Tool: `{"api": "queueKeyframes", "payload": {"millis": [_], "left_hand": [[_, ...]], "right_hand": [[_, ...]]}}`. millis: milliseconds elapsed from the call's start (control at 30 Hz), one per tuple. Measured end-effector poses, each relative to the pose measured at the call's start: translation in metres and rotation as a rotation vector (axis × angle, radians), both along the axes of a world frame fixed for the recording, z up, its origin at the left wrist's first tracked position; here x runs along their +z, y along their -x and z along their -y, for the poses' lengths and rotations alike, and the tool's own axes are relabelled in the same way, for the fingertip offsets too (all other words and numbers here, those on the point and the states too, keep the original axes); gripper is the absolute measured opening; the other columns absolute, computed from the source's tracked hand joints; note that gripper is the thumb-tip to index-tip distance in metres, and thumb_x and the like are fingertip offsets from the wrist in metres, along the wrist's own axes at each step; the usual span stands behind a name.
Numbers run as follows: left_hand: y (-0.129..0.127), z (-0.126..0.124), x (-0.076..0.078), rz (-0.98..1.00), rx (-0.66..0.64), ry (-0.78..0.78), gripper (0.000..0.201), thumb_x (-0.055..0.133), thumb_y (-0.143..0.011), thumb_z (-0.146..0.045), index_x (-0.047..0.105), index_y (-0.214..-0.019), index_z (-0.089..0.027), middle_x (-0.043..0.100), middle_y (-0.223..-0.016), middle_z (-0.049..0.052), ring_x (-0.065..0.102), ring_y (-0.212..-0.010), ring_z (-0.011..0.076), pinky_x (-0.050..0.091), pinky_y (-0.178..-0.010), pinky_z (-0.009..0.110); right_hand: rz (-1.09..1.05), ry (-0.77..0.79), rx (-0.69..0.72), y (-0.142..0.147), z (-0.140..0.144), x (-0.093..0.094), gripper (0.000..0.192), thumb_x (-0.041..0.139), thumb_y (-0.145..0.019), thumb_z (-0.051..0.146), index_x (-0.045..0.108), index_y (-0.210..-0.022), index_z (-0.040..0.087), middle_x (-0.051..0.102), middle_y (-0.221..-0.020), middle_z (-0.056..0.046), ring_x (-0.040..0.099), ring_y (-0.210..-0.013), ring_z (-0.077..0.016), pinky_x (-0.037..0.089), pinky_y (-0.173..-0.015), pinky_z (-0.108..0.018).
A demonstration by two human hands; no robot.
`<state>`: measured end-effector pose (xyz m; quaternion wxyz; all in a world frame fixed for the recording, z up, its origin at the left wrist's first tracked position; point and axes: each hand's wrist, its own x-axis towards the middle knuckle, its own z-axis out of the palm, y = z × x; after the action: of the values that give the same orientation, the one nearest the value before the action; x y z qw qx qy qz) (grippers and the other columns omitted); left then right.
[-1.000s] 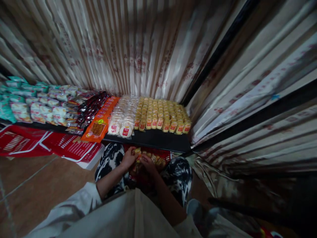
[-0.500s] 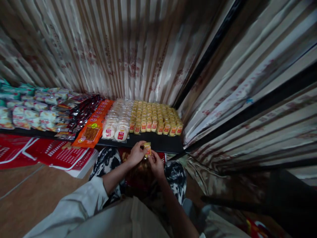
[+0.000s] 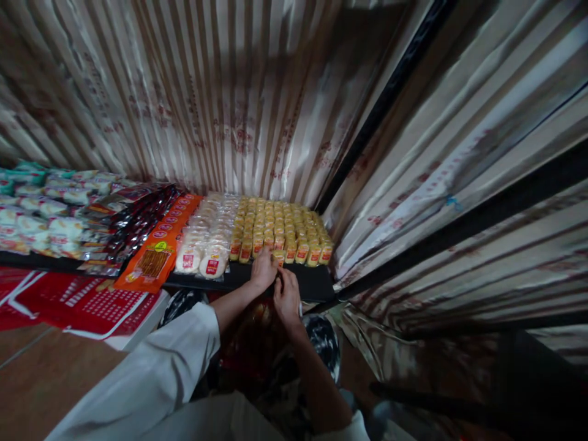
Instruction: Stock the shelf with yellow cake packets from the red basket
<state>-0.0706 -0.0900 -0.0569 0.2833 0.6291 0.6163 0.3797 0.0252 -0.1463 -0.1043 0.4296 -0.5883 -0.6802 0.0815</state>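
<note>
Several rows of small yellow wrapped snack packets [image 3: 285, 226] with red labels stand packed together on a dark shelf [image 3: 312, 283]. At the front of these rows, one yellow snack packet [image 3: 278, 260] shows partly between my hands. My left hand [image 3: 264, 271] has its fingers closed on that packet's left side, partly hiding it. Just below and to the right, my right hand [image 3: 287, 295] is closed, fingertips pressed together close to the packet's lower edge; what they hold is hidden. Left of the yellow rows lie round white crackers [image 3: 202, 260] in clear wrappers.
An orange snack bag [image 3: 154, 260], dark shiny packets [image 3: 133, 229] and white-green packets [image 3: 64, 229] line the shelf further left. Red printed bags [image 3: 101, 300] sit below it. A striped curtain [image 3: 257, 92] hangs behind, and a black bar [image 3: 436, 220] slants along the right.
Both hands have moved forward from above my lap to the front of the yellow rows, bringing the yellow snack packet to the shelf. The view has shifted slightly.
</note>
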Motion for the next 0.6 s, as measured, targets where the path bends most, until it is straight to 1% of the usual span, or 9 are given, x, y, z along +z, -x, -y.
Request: {"api": "queueKeyframes", "payload": {"millis": [133,233,333,467,600], "left_hand": [[-0.007,-0.012,-0.001,-0.062,-0.009,-0.046,0.036,0.05,-0.079,-0.008,0.049,-0.114,-0.013,0.057,-0.113,0.012,0.054,-0.107,0.0192,0.043,-0.095,0.034],[-0.01,-0.018,-0.001,-0.083,-0.032,-0.047,0.034,0.049,-0.081,-0.01,0.049,-0.115,-0.012,0.055,-0.114,0.013,0.054,-0.106,0.0196,0.044,-0.094,0.033],[-0.012,-0.021,-0.001,-0.111,-0.035,-0.045,0.036,0.048,-0.083,-0.012,0.048,-0.119,-0.012,0.052,-0.118,0.014,0.054,-0.106,0.0205,0.045,-0.093,0.033],[-0.013,-0.02,-0.003,-0.13,-0.026,-0.051,0.043,0.045,-0.083,-0.012,0.043,-0.126,-0.013,0.047,-0.124,0.015,0.054,-0.108,0.0218,0.047,-0.091,0.033],[-0.013,-0.012,-0.008,-0.088,-0.001,-0.089,0.051,0.042,-0.084,-0.013,0.035,-0.134,-0.015,0.045,-0.126,0.015,0.055,-0.106,0.0208,0.048,-0.089,0.031]], "right_hand": [[0.02,-0.009,0.018,-0.004,-0.015,-0.011,0.042,0.033,-0.087,0.017,0.053,-0.124,0.014,0.057,-0.117,-0.014,0.049,-0.112,-0.0222,0.043,-0.097,-0.043],[0.027,0.0,0.003,-0.006,-0.024,-0.018,0.044,0.033,-0.086,0.016,0.053,-0.125,0.013,0.058,-0.118,-0.015,0.049,-0.113,-0.0224,0.043,-0.097,-0.042],[0.038,0.031,-0.024,-0.007,-0.03,-0.021,0.045,0.033,-0.085,0.015,0.055,-0.123,0.012,0.058,-0.116,-0.015,0.05,-0.111,-0.0223,0.043,-0.097,-0.04],[0.079,0.074,-0.068,-0.006,-0.031,-0.021,0.046,0.033,-0.084,0.014,0.055,-0.125,0.011,0.058,-0.12,-0.014,0.051,-0.11,-0.022,0.043,-0.097,-0.037],[0.137,0.112,-0.107,-0.001,-0.028,-0.016,0.046,0.033,-0.087,0.015,0.053,-0.128,0.016,0.058,-0.122,-0.01,0.051,-0.108,-0.0207,0.043,-0.094,-0.032]]}}
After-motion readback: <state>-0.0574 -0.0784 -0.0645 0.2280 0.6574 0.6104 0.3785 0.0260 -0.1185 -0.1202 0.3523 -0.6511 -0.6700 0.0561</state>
